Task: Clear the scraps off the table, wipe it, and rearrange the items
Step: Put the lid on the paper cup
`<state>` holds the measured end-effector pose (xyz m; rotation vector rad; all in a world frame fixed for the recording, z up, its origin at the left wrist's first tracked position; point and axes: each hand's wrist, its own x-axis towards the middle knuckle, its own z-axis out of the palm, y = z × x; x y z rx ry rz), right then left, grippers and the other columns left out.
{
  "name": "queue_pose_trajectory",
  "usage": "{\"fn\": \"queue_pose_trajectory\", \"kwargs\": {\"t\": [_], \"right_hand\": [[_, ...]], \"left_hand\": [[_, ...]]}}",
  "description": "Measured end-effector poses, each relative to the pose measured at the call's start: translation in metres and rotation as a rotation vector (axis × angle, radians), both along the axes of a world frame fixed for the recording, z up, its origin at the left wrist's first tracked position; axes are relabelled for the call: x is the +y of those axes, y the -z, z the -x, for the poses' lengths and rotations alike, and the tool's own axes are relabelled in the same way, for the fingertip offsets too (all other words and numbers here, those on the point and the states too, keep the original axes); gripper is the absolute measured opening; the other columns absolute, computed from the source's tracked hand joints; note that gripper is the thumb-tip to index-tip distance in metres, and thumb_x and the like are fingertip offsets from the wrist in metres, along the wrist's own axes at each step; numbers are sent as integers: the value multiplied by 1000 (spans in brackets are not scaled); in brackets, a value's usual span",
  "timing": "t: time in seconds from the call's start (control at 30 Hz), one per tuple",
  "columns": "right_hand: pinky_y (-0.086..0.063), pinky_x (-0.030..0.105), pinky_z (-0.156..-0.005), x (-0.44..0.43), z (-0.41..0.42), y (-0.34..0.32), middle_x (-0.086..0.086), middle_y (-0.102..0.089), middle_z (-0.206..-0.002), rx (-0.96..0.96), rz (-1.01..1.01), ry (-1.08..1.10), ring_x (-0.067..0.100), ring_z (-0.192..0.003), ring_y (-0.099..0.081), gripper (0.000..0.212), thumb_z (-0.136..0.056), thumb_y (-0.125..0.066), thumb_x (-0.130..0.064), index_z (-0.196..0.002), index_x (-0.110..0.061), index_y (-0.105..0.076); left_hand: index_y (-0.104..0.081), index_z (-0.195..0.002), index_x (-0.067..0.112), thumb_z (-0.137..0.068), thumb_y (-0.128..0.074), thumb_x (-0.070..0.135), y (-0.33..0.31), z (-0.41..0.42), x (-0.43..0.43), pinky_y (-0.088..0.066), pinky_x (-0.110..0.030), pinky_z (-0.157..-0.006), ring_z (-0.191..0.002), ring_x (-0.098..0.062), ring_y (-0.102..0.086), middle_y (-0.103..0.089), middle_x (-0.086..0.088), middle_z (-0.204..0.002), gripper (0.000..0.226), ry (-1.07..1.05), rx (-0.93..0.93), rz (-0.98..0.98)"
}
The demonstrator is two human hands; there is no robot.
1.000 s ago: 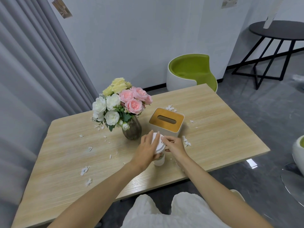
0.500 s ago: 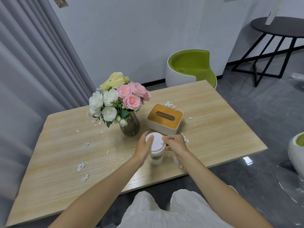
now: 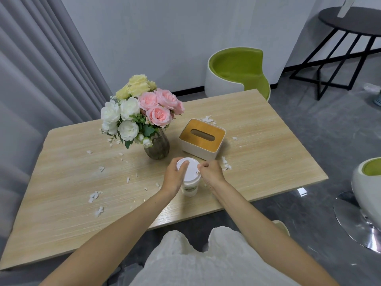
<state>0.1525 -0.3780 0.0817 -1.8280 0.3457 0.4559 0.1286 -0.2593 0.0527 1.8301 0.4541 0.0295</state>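
A white paper cup (image 3: 190, 187) with a white lid (image 3: 191, 169) stands near the front edge of the wooden table (image 3: 268, 141). My left hand (image 3: 175, 178) wraps the cup's left side, thumb on the lid. My right hand (image 3: 212, 173) pinches the lid's right rim. Behind the cup stand a glass vase of pink, white and yellow flowers (image 3: 140, 112) and a white tissue box (image 3: 203, 139) with a wooden top. White paper scraps (image 3: 94, 196) lie scattered over the table, with more scraps (image 3: 225, 165) beside my right hand.
A green and white chair (image 3: 237, 73) stands behind the table. Another chair (image 3: 367, 195) on a metal base is at the right. A black round side table (image 3: 350, 19) is at the back right. Grey curtains (image 3: 41, 69) hang on the left.
The view has shifted slightly. My left hand has slid from covering the lid to the cup's left side, so the lid shows. My right hand stays at the lid's rim.
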Motion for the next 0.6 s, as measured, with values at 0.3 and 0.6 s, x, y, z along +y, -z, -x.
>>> {"fn": "queue_pose_trajectory", "kwargs": {"t": [0.3, 0.6], "right_hand": [[-44, 34, -67, -3, 1, 4, 32, -54, -83, 7, 32, -70, 30, -75, -50, 26, -91, -46, -6, -88, 16, -59], [-45, 26, -67, 0, -1, 1, -1, -59, -74, 53, -121, -6, 18, -81, -57, 19, -91, -51, -9, -77, -12, -63]], "left_hand": [[-51, -125, 10, -97, -51, 28, 2, 2, -2, -41, -13, -71, -106, -17, -53, -57, -4, -117, 33, 20, 8, -52], [-52, -126, 10, -98, -50, 27, 2, 1, 1, -42, -23, -81, -106, -18, -53, -58, -5, -117, 33, 33, -7, -94]]}}
